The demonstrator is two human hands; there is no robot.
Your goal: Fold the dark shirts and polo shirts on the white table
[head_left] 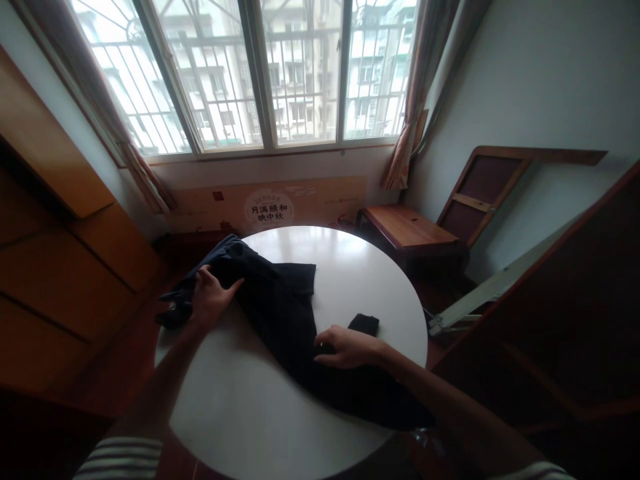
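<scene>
Garment (280, 300), dark, slants across the surface (225, 407) from its far left edge to its near right edge, probably so the surface bears its length. By the left edge, the left hand (213, 298) lies over it, thumb spread wide, likely steadying the bunched end; whether it grips fabric cannot be told. Toward the right edge, the right hand (345, 348) is half open, curved, perhaps steadying that end; any hold is unclear.

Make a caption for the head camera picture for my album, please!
Left hand and right hand at a dark garment lying across a round white table, near a bright window.
</scene>
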